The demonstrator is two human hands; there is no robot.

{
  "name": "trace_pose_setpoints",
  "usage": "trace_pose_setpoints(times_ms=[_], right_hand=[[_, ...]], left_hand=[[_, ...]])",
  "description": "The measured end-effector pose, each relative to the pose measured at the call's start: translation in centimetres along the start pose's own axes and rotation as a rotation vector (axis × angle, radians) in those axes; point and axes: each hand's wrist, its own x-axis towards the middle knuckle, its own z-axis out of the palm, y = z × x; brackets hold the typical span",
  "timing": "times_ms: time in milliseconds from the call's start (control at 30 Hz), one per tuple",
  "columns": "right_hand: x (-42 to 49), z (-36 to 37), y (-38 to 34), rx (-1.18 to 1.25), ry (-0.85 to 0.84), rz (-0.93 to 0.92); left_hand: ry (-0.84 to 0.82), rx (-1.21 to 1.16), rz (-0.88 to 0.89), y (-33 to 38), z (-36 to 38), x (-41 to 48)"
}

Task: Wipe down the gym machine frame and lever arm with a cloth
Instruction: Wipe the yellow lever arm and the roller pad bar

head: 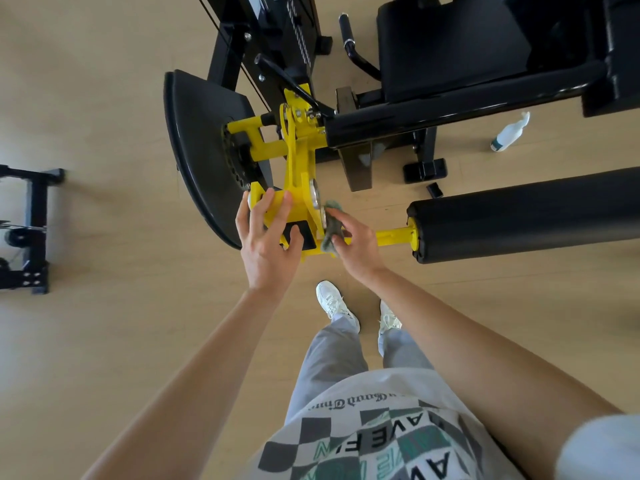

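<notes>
A yellow lever arm runs from the black machine frame down toward me and ends in a yellow bar with a black foam roller. My left hand grips the near end of the yellow arm, thumb on its black pad. My right hand presses a crumpled grey-green cloth against the arm where the yellow bar joins it, beside a round silver disc.
A black curved cam plate stands left of the arm. A white spray bottle lies on the wooden floor at the right. Another black machine base sits at the far left. My white shoes stand just below the arm.
</notes>
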Motion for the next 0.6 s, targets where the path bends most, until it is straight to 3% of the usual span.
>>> trace_pose_setpoints(times_ms=[167, 433, 600], right_hand=[[-0.4, 0.8, 2.3, -0.05, -0.101, 0.165], [0.0, 0.8, -0.2, 0.089, 0.109, 0.128], [-2.1, -0.9, 3.3, -0.055, -0.031, 0.325]], left_hand=[[0.004, 0.011, -0.009, 0.1, 0.2, -0.1], [0.019, 0.007, -0.002, -0.2, 0.9, -0.5], [0.032, 0.008, -0.036, 0.0, 1.4, -0.8]])
